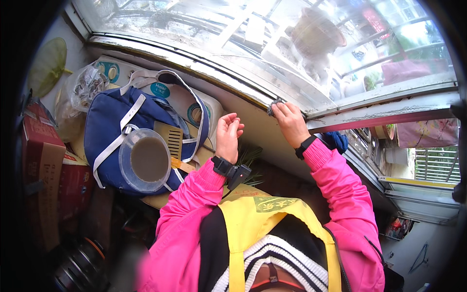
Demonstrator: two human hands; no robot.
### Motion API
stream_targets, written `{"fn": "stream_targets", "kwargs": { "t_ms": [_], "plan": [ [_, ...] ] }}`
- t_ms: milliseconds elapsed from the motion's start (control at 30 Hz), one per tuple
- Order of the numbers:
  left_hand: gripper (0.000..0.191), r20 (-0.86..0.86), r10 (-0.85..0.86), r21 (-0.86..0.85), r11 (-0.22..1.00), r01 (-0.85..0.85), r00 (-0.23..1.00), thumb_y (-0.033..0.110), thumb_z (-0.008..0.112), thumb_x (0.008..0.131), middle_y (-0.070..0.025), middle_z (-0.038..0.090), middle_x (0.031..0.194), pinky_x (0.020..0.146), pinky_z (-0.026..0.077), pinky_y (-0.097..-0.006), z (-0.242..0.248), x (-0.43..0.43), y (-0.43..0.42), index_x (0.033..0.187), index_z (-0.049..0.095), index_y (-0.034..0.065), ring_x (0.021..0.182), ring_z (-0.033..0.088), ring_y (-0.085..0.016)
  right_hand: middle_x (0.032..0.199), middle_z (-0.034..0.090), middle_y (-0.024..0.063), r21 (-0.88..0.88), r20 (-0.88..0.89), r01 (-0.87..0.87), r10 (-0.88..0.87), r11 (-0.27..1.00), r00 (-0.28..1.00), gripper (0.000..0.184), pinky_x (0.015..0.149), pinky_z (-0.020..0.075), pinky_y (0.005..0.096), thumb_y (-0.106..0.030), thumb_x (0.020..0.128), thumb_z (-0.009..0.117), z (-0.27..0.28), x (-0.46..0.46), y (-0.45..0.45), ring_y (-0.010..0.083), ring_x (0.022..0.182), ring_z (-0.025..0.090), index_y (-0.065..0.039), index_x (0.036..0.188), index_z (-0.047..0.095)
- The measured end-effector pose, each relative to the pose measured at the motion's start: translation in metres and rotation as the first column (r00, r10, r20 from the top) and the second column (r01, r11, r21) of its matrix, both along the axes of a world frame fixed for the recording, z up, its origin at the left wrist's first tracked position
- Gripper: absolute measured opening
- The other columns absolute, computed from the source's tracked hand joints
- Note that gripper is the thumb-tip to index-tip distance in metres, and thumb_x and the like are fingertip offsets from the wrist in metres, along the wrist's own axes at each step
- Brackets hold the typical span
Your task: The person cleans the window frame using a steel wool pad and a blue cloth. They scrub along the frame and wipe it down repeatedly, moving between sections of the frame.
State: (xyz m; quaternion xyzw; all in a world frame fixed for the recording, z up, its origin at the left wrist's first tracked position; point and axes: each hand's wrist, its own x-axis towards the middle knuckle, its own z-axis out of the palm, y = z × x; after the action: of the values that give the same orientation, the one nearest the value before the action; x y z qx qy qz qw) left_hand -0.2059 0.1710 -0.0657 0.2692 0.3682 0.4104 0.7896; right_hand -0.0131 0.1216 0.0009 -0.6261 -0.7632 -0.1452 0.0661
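Note:
Pinched in the fingers of my right hand [290, 122] is a grey steel-wool scourer [274, 106], pressed against the bottom rail of the window frame [219, 76]. Dirt darkens the groove along that rail. My left hand [228, 137] hovers to the left, holding nothing, its fingers loosely curled and slightly apart. Left of it, a clear plastic tub [147, 160] of murky grey-brown water rests on a blue bag [113, 109] with white straps. Beside the tub lies a slotted metal scraper [170, 135] with an orange handle [177, 163].
Under the bag stands a Haier washing machine [136, 71] with round dials. A filled plastic bag [78, 98] and red cardboard boxes [43, 146] are at the left. Spiky green leaves [250, 162] show below my hands. Behind the glass is a large flowerpot [317, 34]; a blue cloth [335, 141] hangs right of my wrist.

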Motion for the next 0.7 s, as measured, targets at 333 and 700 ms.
{"fn": "stream_targets", "kwargs": {
  "t_ms": [333,700],
  "plan": [
    [0.021,-0.047,0.020,-0.042,0.999,-0.022,0.999,0.013,0.056,0.095,-0.0034,0.057,0.104,0.077,0.046,-0.0271,-0.006,-0.006,0.002,0.116,0.053,0.0082,0.088,0.057,-0.013,0.099,0.059,0.0073,0.078,-0.107,-0.022,0.030,0.997,0.994,0.026,0.083,0.0457,0.0359,-0.010,0.074,0.058,-0.019,-0.035,0.058,0.0252,0.096,0.057,-0.004,0.100,0.059],
    [0.021,-0.050,0.014,-0.032,0.999,-0.016,0.999,0.013,0.054,0.096,-0.0036,0.057,0.107,0.078,0.046,-0.0283,-0.007,-0.016,0.002,0.117,0.053,0.0081,0.090,0.057,-0.012,0.090,0.058,0.0098,0.087,-0.165,-0.013,0.027,0.996,0.986,0.011,0.078,0.0455,0.0391,-0.007,0.074,0.058,-0.025,-0.036,0.078,0.0280,0.090,0.057,-0.006,0.085,0.058]
  ]
}}
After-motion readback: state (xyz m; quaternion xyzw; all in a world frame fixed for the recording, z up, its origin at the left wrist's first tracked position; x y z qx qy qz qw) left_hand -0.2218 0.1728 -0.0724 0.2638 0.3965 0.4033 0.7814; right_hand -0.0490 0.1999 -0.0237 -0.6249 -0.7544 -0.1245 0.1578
